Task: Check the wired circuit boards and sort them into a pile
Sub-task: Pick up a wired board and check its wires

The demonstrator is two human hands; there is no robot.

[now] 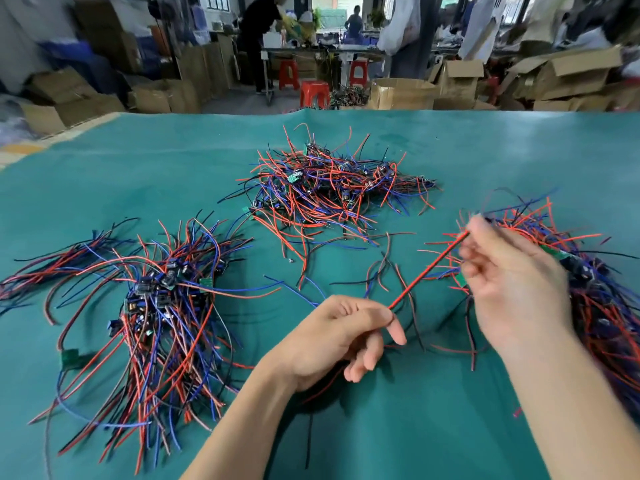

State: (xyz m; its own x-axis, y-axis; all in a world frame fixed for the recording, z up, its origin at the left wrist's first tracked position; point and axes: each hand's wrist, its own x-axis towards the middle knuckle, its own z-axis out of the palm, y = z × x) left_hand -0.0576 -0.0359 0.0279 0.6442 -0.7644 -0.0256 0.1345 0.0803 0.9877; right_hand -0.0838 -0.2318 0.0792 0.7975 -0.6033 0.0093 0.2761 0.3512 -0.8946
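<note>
Circuit boards with red, blue and black wires, heaped in three piles on the green table [450, 410]: one far centre [332, 181], one at left [156, 296], one at right [595, 289] behind the right hand. No readable writing or labels anywhere, too blurry. Red wire [429, 268] stretched taut between both hands. Left hand [343, 334] pinching the near end, remaining fingers curled. Right hand [512, 282] closed round the far end, grip blurred by motion.

The right hand [512, 282] is motion-blurred; the right-side pile [602, 306] runs off the frame's edge.
</note>
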